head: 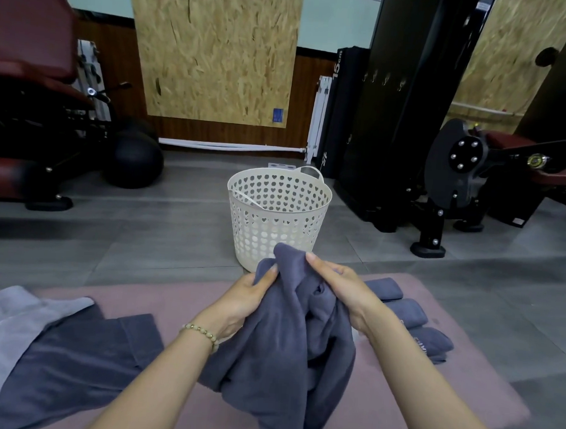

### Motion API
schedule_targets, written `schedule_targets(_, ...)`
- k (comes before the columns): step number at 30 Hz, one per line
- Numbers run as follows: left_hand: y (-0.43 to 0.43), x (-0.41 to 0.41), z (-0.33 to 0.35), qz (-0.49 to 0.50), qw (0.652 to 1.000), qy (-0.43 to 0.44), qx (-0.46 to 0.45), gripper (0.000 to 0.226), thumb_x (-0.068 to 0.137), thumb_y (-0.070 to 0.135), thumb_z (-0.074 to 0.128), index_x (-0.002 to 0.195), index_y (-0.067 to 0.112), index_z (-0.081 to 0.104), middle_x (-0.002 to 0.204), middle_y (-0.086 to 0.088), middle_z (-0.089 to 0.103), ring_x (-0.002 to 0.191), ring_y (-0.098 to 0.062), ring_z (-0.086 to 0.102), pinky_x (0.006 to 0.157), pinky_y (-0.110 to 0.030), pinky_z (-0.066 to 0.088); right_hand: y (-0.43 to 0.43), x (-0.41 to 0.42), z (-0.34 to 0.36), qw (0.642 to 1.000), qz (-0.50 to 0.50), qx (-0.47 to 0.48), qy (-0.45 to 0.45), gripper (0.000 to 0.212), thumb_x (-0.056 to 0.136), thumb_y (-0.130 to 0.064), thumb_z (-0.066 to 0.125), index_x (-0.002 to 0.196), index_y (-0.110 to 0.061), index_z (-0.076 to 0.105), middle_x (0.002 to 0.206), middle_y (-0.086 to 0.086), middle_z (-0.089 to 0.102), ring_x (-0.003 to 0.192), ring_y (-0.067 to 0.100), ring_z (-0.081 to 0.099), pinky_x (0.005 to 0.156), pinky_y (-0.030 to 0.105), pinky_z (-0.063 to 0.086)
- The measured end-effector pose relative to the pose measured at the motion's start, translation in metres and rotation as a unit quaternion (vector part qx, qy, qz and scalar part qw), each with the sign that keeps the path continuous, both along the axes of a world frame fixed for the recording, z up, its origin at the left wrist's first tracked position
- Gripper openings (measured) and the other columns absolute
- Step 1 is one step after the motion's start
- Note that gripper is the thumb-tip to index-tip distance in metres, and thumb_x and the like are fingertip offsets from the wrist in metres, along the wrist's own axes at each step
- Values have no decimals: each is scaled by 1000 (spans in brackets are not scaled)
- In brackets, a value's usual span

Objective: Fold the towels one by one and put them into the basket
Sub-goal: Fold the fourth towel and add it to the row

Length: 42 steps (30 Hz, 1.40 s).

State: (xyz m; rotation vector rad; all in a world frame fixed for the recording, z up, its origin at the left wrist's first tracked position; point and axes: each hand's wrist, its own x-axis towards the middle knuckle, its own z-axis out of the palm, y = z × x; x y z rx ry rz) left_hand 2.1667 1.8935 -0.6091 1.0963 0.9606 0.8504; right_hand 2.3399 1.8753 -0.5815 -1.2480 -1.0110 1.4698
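A crumpled dark blue-grey towel (277,352) hangs bunched between both hands above the pink mat (178,300). My left hand (241,297) grips its left side, and my right hand (340,289) pinches its upper right part. Just beyond the hands a white perforated basket (276,214) stands upright on the floor; I see no towel inside it. Three folded dark towels (410,316) lie in a row on the mat at the right. More unfolded towels lie at the left: a dark one (70,364) and a light grey one (10,324).
Grey tiled floor (143,233) surrounds the mat. A dark red gym bench and black balls (133,160) are at the left. A black weight machine (411,122) stands right of the basket. A chipboard panel (218,47) leans on the back wall.
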Motion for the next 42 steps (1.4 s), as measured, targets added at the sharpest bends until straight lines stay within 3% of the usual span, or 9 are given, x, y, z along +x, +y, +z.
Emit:
schedule_targets(3,-3,5,2,-42,993,-85,-65,45,100,36,36,120,4,60,118,-14,66,104,-17,66,87,-24,54,-1,-9,-6,996,-9,35,-83,41,72,-43,77,82,-8,60,80,14,62,76,19,59,76,31,49)
schedule_targets(7,3,0,7,-70,962,-196,-174,83,91,66,18,129,0,52,129,-21,58,124,-28,53,111,-37,33,-1,-12,-15,990,-18,76,-114,33,75,-32,78,70,-9,55,68,8,56,64,14,53,60,22,46)
schedule_targets(11,7,-9,6,-67,933,-244,-257,90,82,71,42,128,-5,54,131,-25,54,126,-34,49,113,-41,30,-5,-13,-18,982,40,113,-147,31,78,-23,77,76,1,57,73,11,54,70,19,51,61,23,44)
schedule_targets(14,4,-11,6,-62,941,-205,-262,75,81,63,54,119,-1,64,122,-21,62,112,-31,60,102,-39,43,-9,-16,-18,975,75,128,-165,35,79,-18,76,78,11,56,73,12,60,71,17,56,64,19,47)
schedule_targets(17,5,-8,6,-52,955,-159,-244,56,85,52,54,104,3,71,100,-19,71,84,-29,71,74,-35,58,-14,-15,-12,963,122,129,-204,25,78,-17,77,65,-7,58,62,-3,58,61,5,54,60,13,45)
schedule_targets(23,13,-10,-7,49,994,-42,-87,45,92,49,47,105,10,65,103,-6,73,91,-13,69,77,-27,53,-18,-2,-7,940,177,122,-266,24,79,-21,76,70,-4,62,66,-1,57,67,4,53,67,16,45)
schedule_targets(31,9,-11,-14,-13,998,30,-47,49,93,54,41,118,18,62,108,4,71,103,-8,65,88,-23,48,-13,4,-9,957,-51,224,-179,22,78,-14,76,69,-11,56,68,-1,57,68,8,52,67,21,45)
schedule_targets(35,0,-2,-1,-34,997,63,1,52,85,66,39,106,28,68,103,12,71,99,1,63,86,-17,47,-10,11,-14,956,-97,218,-172,25,79,-15,75,68,-10,53,68,1,55,67,9,50,67,23,45)
schedule_targets(42,-7,25,-4,170,978,85,88,44,87,52,56,69,12,58,64,-1,58,61,-9,54,50,-16,42,-16,-2,-17,949,-63,227,-208,29,84,-19,71,69,-2,52,66,3,49,65,7,44,61,16,39)
